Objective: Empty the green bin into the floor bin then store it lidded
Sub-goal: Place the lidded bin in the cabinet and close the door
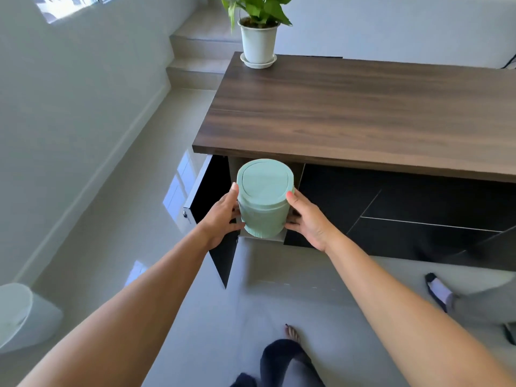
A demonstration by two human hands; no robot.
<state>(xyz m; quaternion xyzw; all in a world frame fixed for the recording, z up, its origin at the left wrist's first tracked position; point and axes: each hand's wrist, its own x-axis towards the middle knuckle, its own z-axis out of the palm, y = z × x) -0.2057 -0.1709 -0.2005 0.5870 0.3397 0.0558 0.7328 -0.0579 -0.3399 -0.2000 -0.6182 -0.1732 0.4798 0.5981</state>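
The small green bin is round, with its swing lid fitted on top. I hold it between both hands at the mouth of the open cabinet compartment under the wooden top. My left hand grips its left side and my right hand grips its right side. The bin's base is level with the compartment's front edge. The white floor bin stands at the lower left on the floor, its lid shut.
The black cabinet door hangs open to the left of the bin. A potted plant stands on the wooden cabinet top. Stair steps rise behind on the left. Another person's foot is at the right; my own legs are below.
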